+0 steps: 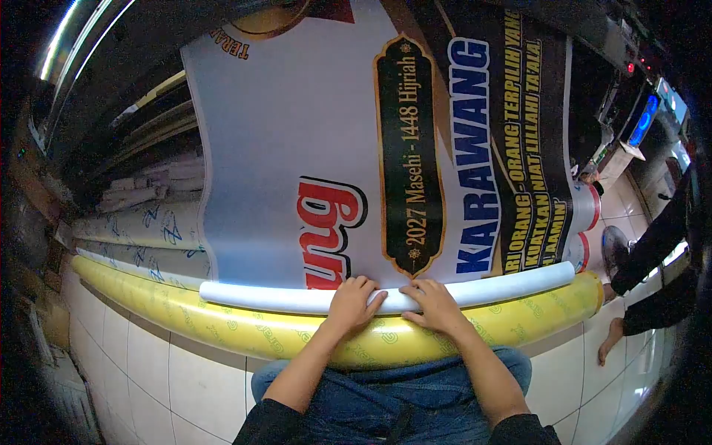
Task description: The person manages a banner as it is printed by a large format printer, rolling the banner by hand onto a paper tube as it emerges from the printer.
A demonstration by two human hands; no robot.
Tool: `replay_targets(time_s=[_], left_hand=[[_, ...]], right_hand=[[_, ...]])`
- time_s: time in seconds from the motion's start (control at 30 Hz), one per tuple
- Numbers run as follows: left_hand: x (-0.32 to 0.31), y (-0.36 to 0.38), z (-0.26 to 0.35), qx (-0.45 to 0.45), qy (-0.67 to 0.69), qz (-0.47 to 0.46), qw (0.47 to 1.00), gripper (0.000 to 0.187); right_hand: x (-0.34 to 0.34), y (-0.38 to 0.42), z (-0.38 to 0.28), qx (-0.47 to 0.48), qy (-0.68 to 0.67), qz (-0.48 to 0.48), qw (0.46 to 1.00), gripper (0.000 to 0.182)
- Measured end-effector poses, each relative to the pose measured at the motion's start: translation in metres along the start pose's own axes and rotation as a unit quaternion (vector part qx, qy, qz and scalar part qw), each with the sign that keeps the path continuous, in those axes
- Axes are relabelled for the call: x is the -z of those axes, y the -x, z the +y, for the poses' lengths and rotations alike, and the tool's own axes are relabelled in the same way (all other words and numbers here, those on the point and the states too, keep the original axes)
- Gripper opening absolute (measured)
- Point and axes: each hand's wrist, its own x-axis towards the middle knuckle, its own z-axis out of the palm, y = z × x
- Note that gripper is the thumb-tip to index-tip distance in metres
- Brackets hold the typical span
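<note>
A large printed banner (274, 141) hangs down in front of me, with "KARAWANG" in blue letters and a dark green panel beside it. Its lower end is wound into a white banner roll (512, 285) lying along the top of a thick yellow plastic-wrapped roll (274, 326). My left hand (354, 302) curls over the banner roll near its middle, fingers on the far side and thumb toward the right. Close by on the right, my right hand (432, 304) grips the same roll, its thumb on the near side. The palm sides of both hands are hidden.
More wrapped rolls (141, 233) lie behind the banner at left, and red-rimmed roll ends (589, 208) show at right. Another person's bare foot (611, 341) and dark-clothed legs are at right on the tiled floor (208, 363). A blue-lit screen (644, 119) glows behind.
</note>
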Motion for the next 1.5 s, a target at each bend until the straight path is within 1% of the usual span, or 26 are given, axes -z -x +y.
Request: replay_targets(time_s=[0.3, 0.8, 1.1, 1.2, 1.5], left_hand=[[-0.0015, 0.0000, -0.0002, -0.003, 0.004, 0.010, 1.000, 0.034], [0.0014, -0.0003, 0.0017, 0.010, 0.008, -0.011, 1.000, 0.035], [0.0017, 0.0000, 0.0016, 0.005, 0.009, 0.000, 1.000, 0.032], [-0.0019, 0.0004, -0.0010, -0.002, 0.010, 0.013, 1.000, 0.032], [-0.0028, 0.0005, -0.0014, -0.004, 0.007, 0.009, 1.000, 0.033]], right_hand=[[-0.0030, 0.0011, 0.0015, 0.001, 0.007, 0.010, 1.000, 0.056], [-0.0035, 0.0007, 0.0022, 0.001, 0.009, 0.003, 1.000, 0.057], [-0.0033, 0.0005, 0.0023, 0.002, 0.003, 0.005, 1.000, 0.056], [-0.0031, 0.0016, 0.0018, 0.009, 0.007, 0.020, 1.000, 0.056], [-0.0014, 0.0008, 0.0016, 0.003, 0.006, 0.005, 1.000, 0.058]])
